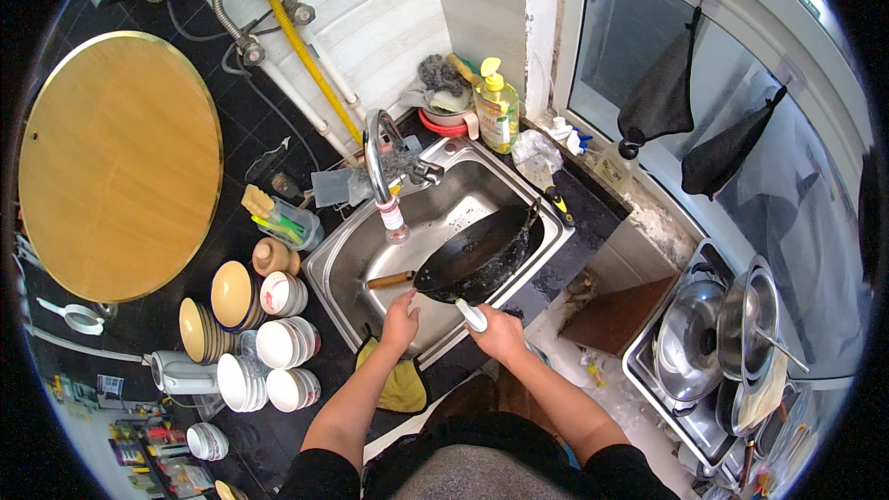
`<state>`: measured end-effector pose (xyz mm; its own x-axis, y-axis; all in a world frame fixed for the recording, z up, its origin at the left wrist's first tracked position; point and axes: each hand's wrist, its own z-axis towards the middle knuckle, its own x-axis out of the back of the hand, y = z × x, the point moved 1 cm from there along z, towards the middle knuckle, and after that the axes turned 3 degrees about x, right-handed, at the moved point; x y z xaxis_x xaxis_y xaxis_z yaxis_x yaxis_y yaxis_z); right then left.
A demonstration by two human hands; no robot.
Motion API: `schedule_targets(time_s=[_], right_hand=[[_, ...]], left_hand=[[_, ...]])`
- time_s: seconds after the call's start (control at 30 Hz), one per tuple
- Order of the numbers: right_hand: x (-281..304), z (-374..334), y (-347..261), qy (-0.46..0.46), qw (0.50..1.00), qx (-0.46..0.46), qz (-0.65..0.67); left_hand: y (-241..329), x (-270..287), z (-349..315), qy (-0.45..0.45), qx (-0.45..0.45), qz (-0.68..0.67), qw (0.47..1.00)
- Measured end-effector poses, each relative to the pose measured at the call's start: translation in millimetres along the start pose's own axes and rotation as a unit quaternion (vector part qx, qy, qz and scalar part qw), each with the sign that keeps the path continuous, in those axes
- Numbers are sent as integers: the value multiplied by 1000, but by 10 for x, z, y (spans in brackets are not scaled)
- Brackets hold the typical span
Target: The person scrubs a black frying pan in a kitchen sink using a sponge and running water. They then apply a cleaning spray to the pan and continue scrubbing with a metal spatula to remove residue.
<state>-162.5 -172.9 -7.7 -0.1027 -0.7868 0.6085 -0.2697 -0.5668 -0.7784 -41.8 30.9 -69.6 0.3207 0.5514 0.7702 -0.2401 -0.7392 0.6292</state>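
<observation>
A black wok (477,255) rests tilted in the steel sink (324,270), wet inside, with a wooden handle (390,280) pointing left. My left hand (400,324) is over the sink's near edge, fingers stretched toward the wok's near-left rim; whether they touch it I cannot make out. It appears to hold nothing. My right hand (500,335) is closed on a thick white handle (472,316) at the wok's near rim. The working end of that tool is not clear. The curved faucet (375,157) stands behind, its spout over the sink's left part.
Left of the sink stand stacked bowls (289,343), a utensil holder (294,225) and a kettle (185,373). A yellow-green cloth (394,378) hangs at the front edge. Yellow soap bottle (497,111) stands behind; a pot rack (648,366) is at right.
</observation>
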Motion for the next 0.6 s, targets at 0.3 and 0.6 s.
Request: schedule_targets(time_s=[0.3, 0.6], right_hand=[[-187, -31, 58, -36, 999, 10, -8], [8, -50, 79, 25, 999, -24, 16]], left_hand=[[-84, -261, -15, -106, 126, -166, 972], [79, -288, 15, -102, 155, -88, 979]])
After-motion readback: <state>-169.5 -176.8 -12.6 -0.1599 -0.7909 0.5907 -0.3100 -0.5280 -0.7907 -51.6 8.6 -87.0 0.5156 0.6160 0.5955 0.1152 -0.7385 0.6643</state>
